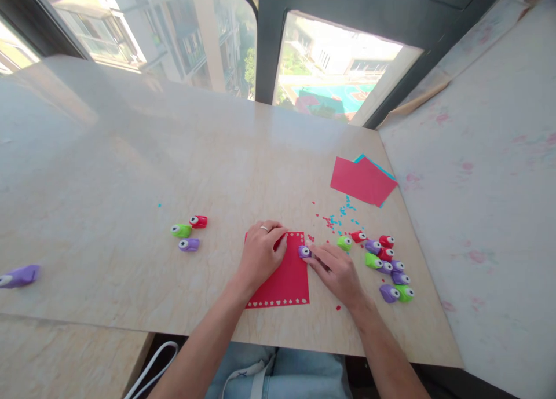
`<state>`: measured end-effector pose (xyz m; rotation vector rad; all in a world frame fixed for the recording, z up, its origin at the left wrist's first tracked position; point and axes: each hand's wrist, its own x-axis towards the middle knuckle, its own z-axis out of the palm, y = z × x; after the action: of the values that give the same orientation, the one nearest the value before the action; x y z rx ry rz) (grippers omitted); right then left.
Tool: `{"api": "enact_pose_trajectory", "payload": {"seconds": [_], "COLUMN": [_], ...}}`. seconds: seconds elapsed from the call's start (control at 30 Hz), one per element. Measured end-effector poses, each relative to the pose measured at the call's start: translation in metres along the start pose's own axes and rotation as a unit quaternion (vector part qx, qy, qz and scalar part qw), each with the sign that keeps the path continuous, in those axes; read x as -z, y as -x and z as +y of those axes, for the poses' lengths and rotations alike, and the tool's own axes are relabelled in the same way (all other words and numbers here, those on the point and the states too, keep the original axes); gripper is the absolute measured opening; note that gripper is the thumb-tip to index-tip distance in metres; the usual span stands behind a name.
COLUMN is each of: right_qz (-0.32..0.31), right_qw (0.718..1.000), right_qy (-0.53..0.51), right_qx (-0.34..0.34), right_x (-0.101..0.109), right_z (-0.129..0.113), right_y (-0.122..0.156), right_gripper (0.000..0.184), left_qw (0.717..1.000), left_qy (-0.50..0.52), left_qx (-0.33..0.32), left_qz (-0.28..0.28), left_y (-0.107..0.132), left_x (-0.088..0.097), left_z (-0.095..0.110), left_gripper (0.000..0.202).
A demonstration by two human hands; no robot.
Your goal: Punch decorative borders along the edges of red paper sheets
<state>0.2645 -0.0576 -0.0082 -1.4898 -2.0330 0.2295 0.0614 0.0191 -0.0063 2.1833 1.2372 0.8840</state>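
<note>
A sheet of red paper (292,277) lies on the table, with rows of small punched shapes along its top and bottom edges. My left hand (264,251), a ring on one finger, rests over its left part, fingers bent and holding it down. At the sheet's right edge sits a small purple craft punch (304,252). My right hand (336,268) grips this punch between thumb and fingers. Whether the paper is inside the punch's slot I cannot tell.
Several craft punches (385,266) in purple, green and red cluster at the right; three more (189,245) stand left. A larger purple punch (19,276) lies far left. Red and blue paper bits (341,213) are scattered below stacked coloured sheets (362,180). Windows border the table's back.
</note>
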Motion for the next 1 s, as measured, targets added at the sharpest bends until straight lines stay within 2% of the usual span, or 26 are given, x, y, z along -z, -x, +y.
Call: {"api": "enact_pose_trajectory", "payload": {"seconds": [0.27,0.67,0.9,1.0], "right_qz": [-0.016,-0.008,0.024,0.001], "right_qw": [0.999,0.996,0.967,0.965], "right_qy": [-0.035,-0.076,-0.192,-0.198], "right_qx": [-0.027,-0.046,-0.168,-0.173], "right_x": [0.0048,0.0052,0.0093,0.0092], "right_z": [-0.0024,-0.0012,-0.0044,-0.0056], "right_y": [-0.0018,-0.0012,-0.0022,-0.0019], "right_gripper": [0.027,0.029,0.023,0.024], "left_qw": [1.000,1.000,1.000,1.000], "left_qy": [0.008,0.014,0.015,0.016], "left_qx": [0.015,0.014,0.013,0.008], "left_qz": [-0.007,-0.011,-0.010,-0.009], "left_y": [-0.0014,-0.0016,-0.0014,-0.0013], "left_x": [0.0012,0.0007,0.0020,0.0021], "left_z": [0.0015,0.0007,0.0014,0.0011], "left_gripper": [0.017,0.016,0.016,0.016]}}
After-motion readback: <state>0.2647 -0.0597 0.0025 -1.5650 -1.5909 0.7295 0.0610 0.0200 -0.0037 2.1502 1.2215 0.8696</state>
